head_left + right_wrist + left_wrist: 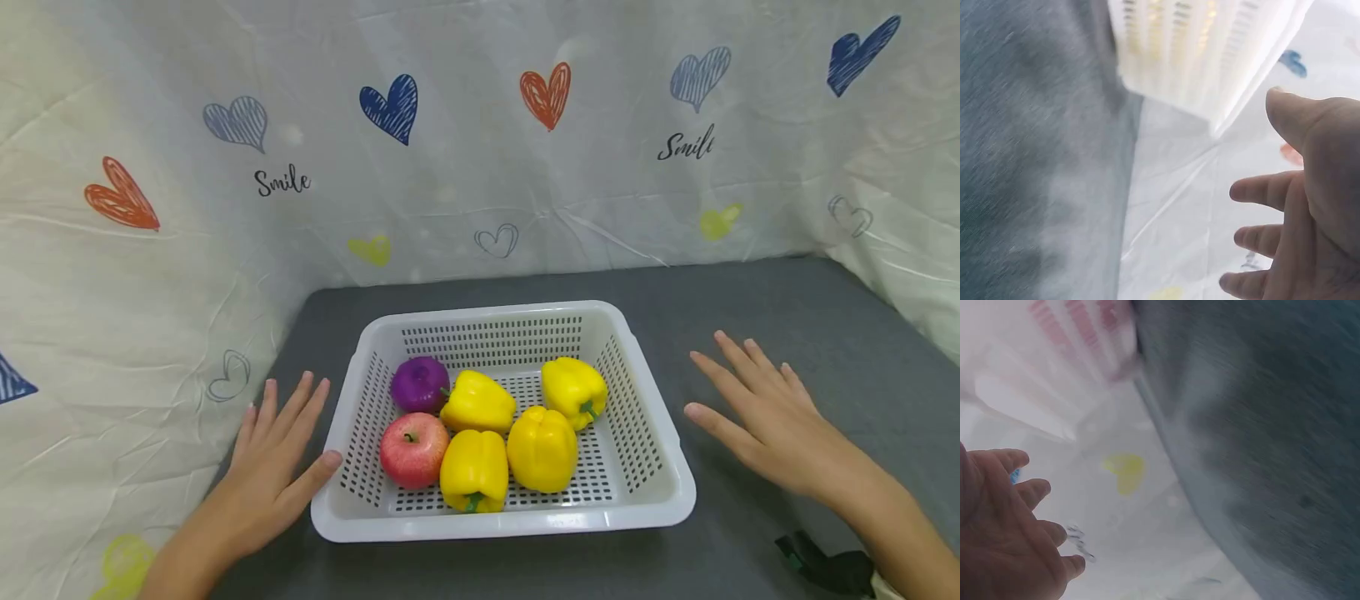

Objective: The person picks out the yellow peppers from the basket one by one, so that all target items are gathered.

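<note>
A white perforated plastic basket stands on the grey table. In it lie several yellow bell peppers, a red apple and a round purple vegetable resembling an onion. My left hand is spread beside the basket's left side, its thumb tip at the rim in the head view. To the right, apart from the basket, my right hand hovers with its fingers extended. Both palms hold nothing. Each wrist view catches a side of the basket above the fingers of the left hand and right hand.
Grey cloth covers the table. A white curtain printed with hearts and "Smile" hangs behind it and along both sides. A black strap-like object sits by the right wrist.
</note>
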